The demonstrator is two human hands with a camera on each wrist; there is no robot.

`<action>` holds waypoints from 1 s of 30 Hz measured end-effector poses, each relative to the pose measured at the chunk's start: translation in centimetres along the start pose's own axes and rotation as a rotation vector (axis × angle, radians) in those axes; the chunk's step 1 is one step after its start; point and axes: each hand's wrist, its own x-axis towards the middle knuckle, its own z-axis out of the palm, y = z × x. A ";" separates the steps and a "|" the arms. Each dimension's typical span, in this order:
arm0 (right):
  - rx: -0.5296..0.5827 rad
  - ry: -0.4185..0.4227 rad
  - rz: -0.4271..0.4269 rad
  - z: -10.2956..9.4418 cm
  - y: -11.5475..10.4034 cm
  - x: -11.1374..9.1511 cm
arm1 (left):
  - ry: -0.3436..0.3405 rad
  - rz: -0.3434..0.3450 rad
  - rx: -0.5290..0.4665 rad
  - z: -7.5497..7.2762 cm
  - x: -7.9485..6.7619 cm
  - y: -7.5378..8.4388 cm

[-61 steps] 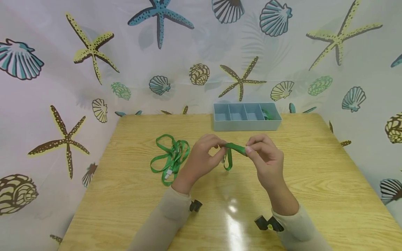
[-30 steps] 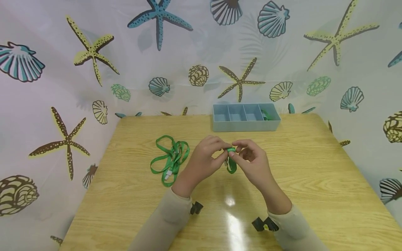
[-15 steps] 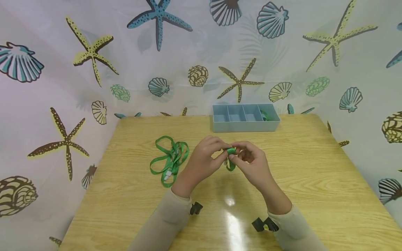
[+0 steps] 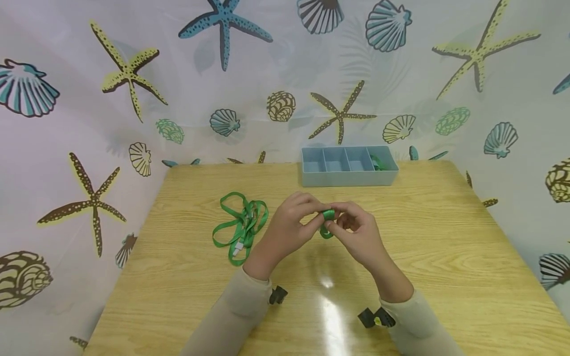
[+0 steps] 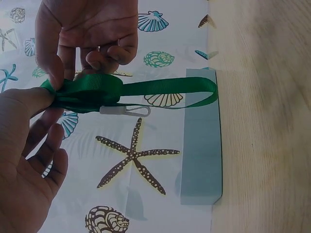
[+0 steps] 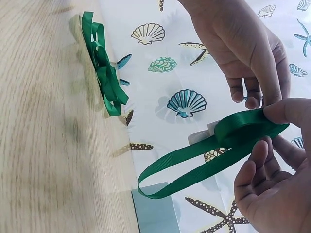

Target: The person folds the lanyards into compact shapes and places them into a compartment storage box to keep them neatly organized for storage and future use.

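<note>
Between the two hands, in front of the box, is a green lanyard [image 4: 328,214] folded into a flat, layered bundle. My left hand [image 4: 291,225] pinches its left side between thumb and fingers. The right hand [image 4: 360,232] pinches the other side, its fingertips close to the left ones. In the left wrist view, a loop of the lanyard [image 5: 167,87] sticks out from the bundle, and a whitish plastic clip [image 5: 112,110] lies along it. The right wrist view shows the bundle's rounded fold [image 6: 238,124] and the same long loop.
A loose pile of green lanyard [image 4: 242,225] with a white clip [image 4: 238,247] lies on the wooden table [image 4: 445,237] to the left. At the back stands a blue-grey four-slot box [image 4: 349,179], with green strap [image 4: 377,162] in its rightmost slot.
Two seconds ago a stretch of lanyard spanned the gap between the hands. The right hand has since come in to the left, and the hanging loop looks shorter. The pile stays put.
</note>
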 end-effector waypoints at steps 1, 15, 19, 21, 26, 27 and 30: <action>-0.002 -0.003 -0.004 0.0 0.0 0.0 | -0.001 -0.001 0.004 0.0 0.0 0.0; 0.003 -0.060 0.018 0.1 0.5 0.2 | -0.013 -0.011 0.017 0.0 0.0 0.1; 0.005 -0.081 0.024 0.0 0.7 0.3 | 0.004 -0.009 -0.007 -0.2 0.1 0.1; 0.001 -0.093 0.024 -0.1 0.8 0.4 | 0.008 -0.011 -0.021 -0.2 0.1 0.1; 0.000 -0.131 0.042 -0.1 0.9 0.4 | 0.012 -0.018 -0.052 -0.3 0.1 0.1; 0.000 -0.138 0.046 -0.1 0.9 0.4 | 0.012 -0.020 -0.057 -0.3 0.1 0.1; -0.006 -0.152 0.048 -0.1 1.0 0.3 | 0.014 -0.019 -0.063 -0.4 0.1 0.1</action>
